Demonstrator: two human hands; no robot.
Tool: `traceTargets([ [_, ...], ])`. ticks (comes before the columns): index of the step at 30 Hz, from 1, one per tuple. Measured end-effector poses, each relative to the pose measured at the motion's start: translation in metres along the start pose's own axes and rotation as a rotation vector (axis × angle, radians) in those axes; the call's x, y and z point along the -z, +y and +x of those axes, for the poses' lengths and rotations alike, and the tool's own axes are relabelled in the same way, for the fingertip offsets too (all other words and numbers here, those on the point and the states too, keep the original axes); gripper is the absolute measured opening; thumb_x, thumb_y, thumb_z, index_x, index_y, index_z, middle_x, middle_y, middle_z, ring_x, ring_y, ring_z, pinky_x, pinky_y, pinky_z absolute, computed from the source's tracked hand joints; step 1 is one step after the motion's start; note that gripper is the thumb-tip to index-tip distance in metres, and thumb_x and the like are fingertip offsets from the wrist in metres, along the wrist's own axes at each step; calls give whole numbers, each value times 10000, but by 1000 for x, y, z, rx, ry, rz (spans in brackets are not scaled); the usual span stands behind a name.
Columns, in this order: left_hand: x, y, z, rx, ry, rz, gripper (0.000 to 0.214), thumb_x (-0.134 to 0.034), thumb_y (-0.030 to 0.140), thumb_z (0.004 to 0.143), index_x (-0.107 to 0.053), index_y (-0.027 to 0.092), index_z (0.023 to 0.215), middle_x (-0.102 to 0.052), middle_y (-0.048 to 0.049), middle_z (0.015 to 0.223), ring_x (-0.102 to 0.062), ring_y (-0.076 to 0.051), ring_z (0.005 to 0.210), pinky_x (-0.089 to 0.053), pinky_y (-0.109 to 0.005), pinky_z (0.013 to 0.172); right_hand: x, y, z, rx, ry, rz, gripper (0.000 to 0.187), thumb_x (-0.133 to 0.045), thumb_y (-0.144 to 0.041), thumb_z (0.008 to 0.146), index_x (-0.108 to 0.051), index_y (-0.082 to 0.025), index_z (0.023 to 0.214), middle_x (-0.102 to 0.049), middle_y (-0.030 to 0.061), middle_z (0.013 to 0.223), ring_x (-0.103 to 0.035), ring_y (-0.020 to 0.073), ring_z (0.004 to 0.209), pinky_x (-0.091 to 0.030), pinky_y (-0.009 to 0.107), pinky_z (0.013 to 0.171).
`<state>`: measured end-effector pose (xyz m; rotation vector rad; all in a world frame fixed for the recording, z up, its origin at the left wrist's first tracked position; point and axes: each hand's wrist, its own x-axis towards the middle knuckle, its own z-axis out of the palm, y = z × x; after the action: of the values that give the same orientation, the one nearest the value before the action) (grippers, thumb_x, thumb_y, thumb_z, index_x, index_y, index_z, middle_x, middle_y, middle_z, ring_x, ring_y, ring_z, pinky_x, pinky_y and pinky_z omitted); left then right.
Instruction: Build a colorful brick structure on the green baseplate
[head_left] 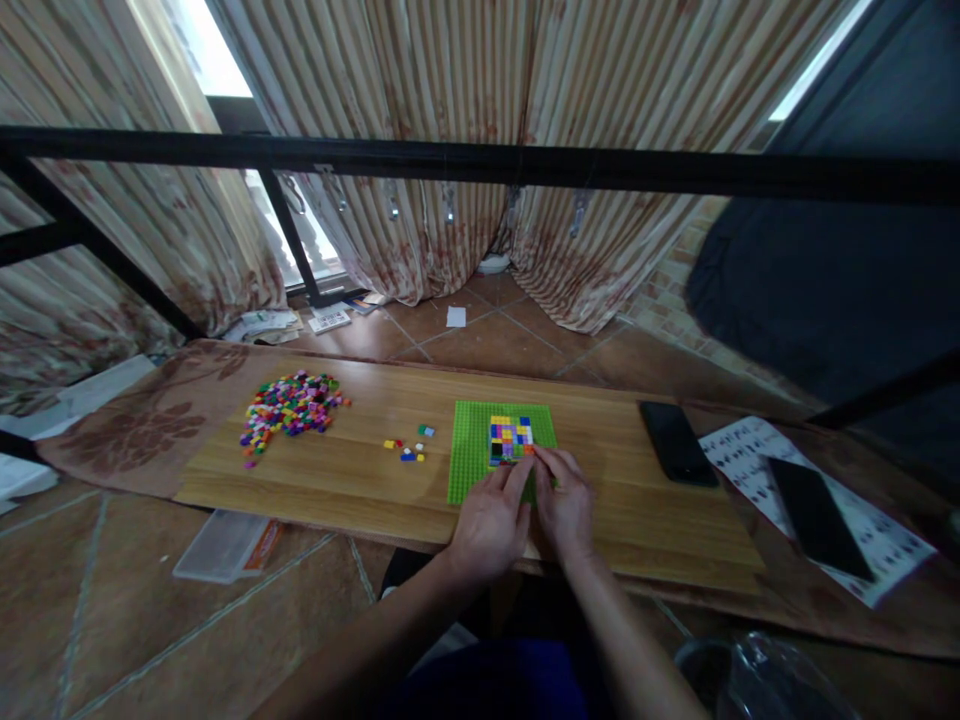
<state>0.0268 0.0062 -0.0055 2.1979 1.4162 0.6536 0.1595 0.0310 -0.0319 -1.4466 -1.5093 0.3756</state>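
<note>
A green studded baseplate [466, 440] lies on the wooden board. On it sits a low block of multicoloured toy bricks [511, 436], with yellow, white, blue, purple and orange pieces. My left hand [491, 518] reaches to the block's near edge, its fingers drawn together. Beside it, my right hand [564, 498] is closed in a pinch at the block's near right corner, close to an orange brick [529, 450]. The fingertips of both hands almost meet there. Whatever lies between the fingers is hidden or too small to name.
Several loose bricks [409, 453] lie left of the baseplate, and a big brick pile [294, 408] is farther left. To the right are a black phone [677, 442], a printed sheet [739, 445] and another dark flat device [819, 520]. A clear plastic box [221, 545] is below the board's front edge.
</note>
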Motion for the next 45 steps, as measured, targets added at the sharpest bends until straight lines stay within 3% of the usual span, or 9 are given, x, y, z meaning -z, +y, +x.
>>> traceTargets([
  [8, -10, 5, 11, -16, -67, 300, 630, -420, 135, 846, -309, 115, 1466, -601, -166, 1182, -580, -284, 1063, -474, -416, 929, -1, 5, -2, -50, 0, 62, 325, -493, -377, 909, -734, -210, 1048, -701, 105, 1028, -642, 213, 948, -505, 390, 902],
  [17, -10, 10, 12, 29, -99, 411, 608, -387, 123, 883, -289, 127, 1482, -627, -163, 1094, -596, -278, 973, -484, -406, 855, -3, 4, 7, -419, 56, 392, 359, -596, -469, 816, -749, -167, 939, -743, 96, 996, -664, 219, 945, -488, 375, 903],
  [23, -11, 13, 15, 69, -129, 442, 582, -357, 97, 901, -316, 163, 1478, -646, -143, 1063, -613, -267, 981, -498, -380, 833, -6, 1, 14, -510, 9, 521, 375, -667, -516, 736, -749, -165, 837, -745, 58, 859, -649, 193, 833, -491, 326, 812],
  [32, -4, 11, 12, 107, -153, 315, 682, -438, 98, 836, -245, 123, 1490, -662, -133, 1120, -595, -266, 1051, -480, -405, 932, -9, -2, 13, -560, -17, 557, 399, -700, -541, 681, -744, -166, 810, -735, 52, 824, -634, 184, 784, -477, 308, 764],
  [38, -9, 2, 11, 128, -64, 101, 787, -487, 98, 788, -189, 214, 1507, -683, -72, 1061, -616, -226, 994, -493, -361, 896, -9, -7, 22, -550, -18, 555, 409, -702, -544, 669, -736, -158, 797, -724, 46, 775, -621, 171, 728, -470, 288, 705],
  [45, -13, -3, 11, 235, -24, -84, 853, -511, 73, 761, -174, 290, 1514, -714, 19, 916, -649, -201, 926, -504, -327, 831, -14, -22, 38, -668, -72, 523, 352, -748, -468, 557, -701, -157, 717, -684, 17, 661, -582, 134, 603, -427, 249, 570],
])
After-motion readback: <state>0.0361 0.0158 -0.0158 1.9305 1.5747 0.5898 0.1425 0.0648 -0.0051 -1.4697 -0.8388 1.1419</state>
